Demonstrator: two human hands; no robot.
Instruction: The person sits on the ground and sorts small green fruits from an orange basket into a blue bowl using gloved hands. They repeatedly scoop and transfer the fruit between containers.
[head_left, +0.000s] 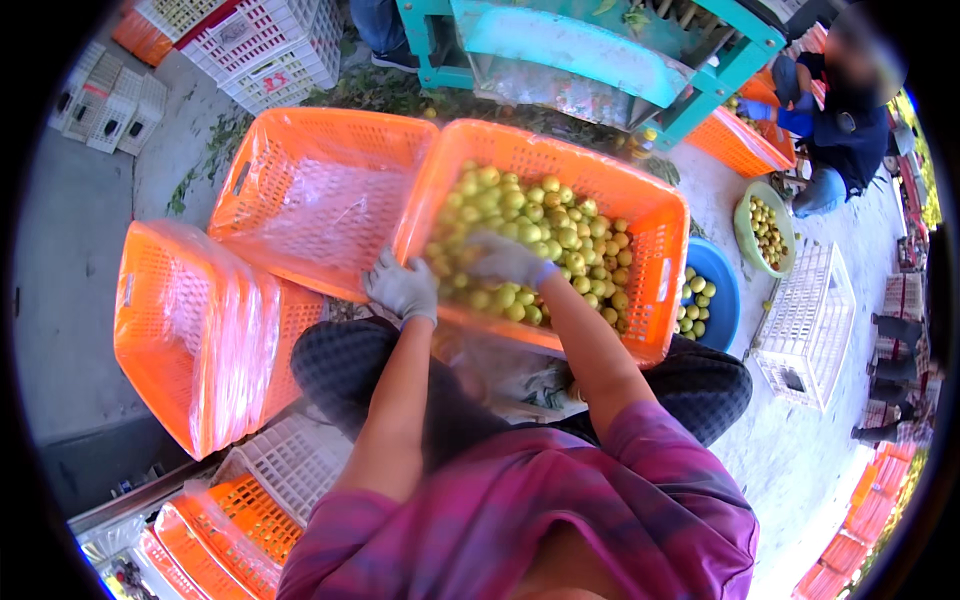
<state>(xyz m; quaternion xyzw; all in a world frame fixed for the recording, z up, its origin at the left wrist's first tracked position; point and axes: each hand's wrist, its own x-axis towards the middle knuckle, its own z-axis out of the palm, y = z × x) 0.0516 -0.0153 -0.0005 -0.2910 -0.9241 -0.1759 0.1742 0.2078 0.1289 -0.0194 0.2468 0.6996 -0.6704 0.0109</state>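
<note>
An orange plastic crate (660, 225) lined with clear film holds many small green and brownish round fruits (566, 232). My right hand (510, 259), in a pale glove and blurred, is down among the fruits; whether it grips any cannot be told. At the crate's near left corner is my left hand (403, 285), also gloved, with its fingers at the meeting rims of this crate and a second orange crate (330, 202). That second crate stands directly to the left, lined with clear film, with no fruit visible in it.
Nested film-lined orange crates (202, 337) stand at left. To the right are a blue basin (724, 292) of fruit, a green basin (742, 225) of fruit and a white crate (810, 322). A turquoise machine frame (686, 112) stands ahead; a co-worker (847, 142) sits at upper right.
</note>
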